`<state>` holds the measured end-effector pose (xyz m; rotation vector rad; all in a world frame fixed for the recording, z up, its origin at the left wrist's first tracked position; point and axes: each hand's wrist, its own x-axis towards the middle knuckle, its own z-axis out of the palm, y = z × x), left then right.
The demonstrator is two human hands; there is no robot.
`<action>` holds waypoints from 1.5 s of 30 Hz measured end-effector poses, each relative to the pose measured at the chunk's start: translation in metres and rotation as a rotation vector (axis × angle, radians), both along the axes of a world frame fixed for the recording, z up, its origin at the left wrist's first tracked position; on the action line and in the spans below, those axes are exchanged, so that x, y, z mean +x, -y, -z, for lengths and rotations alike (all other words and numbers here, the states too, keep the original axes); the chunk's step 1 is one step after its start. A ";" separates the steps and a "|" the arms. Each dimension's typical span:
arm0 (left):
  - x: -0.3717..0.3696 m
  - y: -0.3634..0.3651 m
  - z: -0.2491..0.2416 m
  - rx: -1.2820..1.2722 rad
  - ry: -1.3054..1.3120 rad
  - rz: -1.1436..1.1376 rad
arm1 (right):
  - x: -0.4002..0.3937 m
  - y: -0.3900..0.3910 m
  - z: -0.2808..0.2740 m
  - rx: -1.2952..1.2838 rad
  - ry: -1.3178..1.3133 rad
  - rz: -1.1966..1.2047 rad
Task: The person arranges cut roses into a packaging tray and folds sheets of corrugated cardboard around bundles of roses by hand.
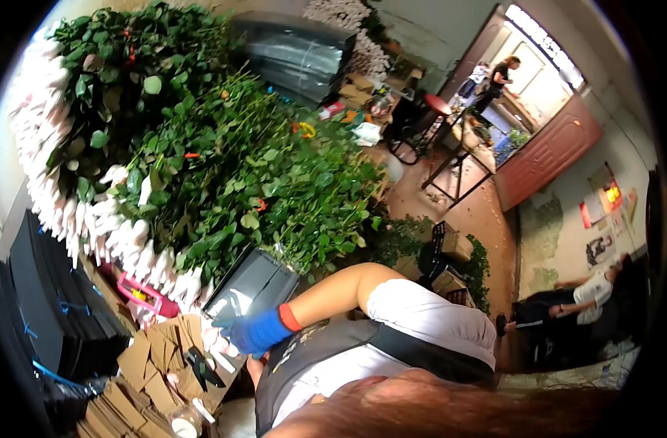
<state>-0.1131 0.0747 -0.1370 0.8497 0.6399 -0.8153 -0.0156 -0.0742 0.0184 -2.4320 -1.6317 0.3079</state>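
Observation:
My right hand [255,334], in a blue glove with a red cuff, reaches down with its fingers curled at some small pale pink and white pieces [215,340]. What it grips is too small to make out. Below the glove, a few bare fingers of my left hand [255,366] show beside my dark apron; the rest is hidden. Just above the glove stands a dark grey bin [255,283] with a shiny surface. Leafy green stems [268,175] are heaped behind it, their ends in white sleeves [133,237] along the left side.
Folded cardboard pieces [155,358] carry a black tool [203,367] near my hands. A pink crate [145,296] and stacked black sheets [52,292] stand at left. A person [567,303] is at the right; others [500,77] are beyond the open red door [552,150].

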 end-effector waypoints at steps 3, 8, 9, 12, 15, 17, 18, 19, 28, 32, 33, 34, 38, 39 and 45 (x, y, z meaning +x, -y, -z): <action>0.002 -0.002 -0.010 0.029 0.060 -0.071 | 0.001 0.008 -0.019 -0.045 -0.019 -0.035; 0.021 -0.030 -0.032 0.304 0.382 -0.051 | 0.007 0.045 -0.104 -0.001 0.019 -0.054; 0.032 -0.024 -0.076 0.318 0.421 -0.045 | 0.007 0.050 -0.125 0.011 0.018 -0.046; 0.064 -0.009 -0.081 -0.080 0.430 -0.074 | 0.001 0.065 -0.179 0.058 0.042 0.022; 0.091 0.044 -0.145 -0.533 0.251 -0.180 | -0.017 0.072 -0.175 0.346 0.067 0.168; 0.098 0.072 -0.181 -0.479 0.280 -0.245 | -0.038 0.081 -0.179 0.452 0.087 0.300; 0.100 0.079 -0.193 -0.581 0.323 -0.217 | -0.049 0.091 -0.184 0.511 0.175 0.394; 0.103 0.086 -0.199 -0.681 0.364 -0.198 | -0.064 0.102 -0.189 0.571 0.261 0.477; 0.060 0.132 -0.262 -0.915 0.508 -0.058 | -0.217 0.252 -0.074 1.567 -0.119 1.562; -0.010 0.175 -0.299 -1.000 0.491 0.122 | -0.282 0.252 -0.112 2.396 -1.363 0.877; -0.033 0.191 -0.315 -0.987 0.561 0.194 | -0.289 0.257 -0.105 2.455 -1.452 0.604; -0.049 0.203 -0.314 -0.807 0.544 0.198 | -0.294 0.257 -0.119 2.366 -1.408 0.095; -0.067 0.236 -0.248 -0.477 0.310 0.457 | -0.338 0.257 -0.121 2.312 -1.053 1.065; -0.073 0.244 -0.242 -0.440 0.219 0.477 | -0.353 0.258 -0.126 2.229 -0.985 1.134; -0.166 0.241 -0.353 -0.458 0.446 0.592 | -0.432 0.287 -0.140 2.163 -0.939 1.146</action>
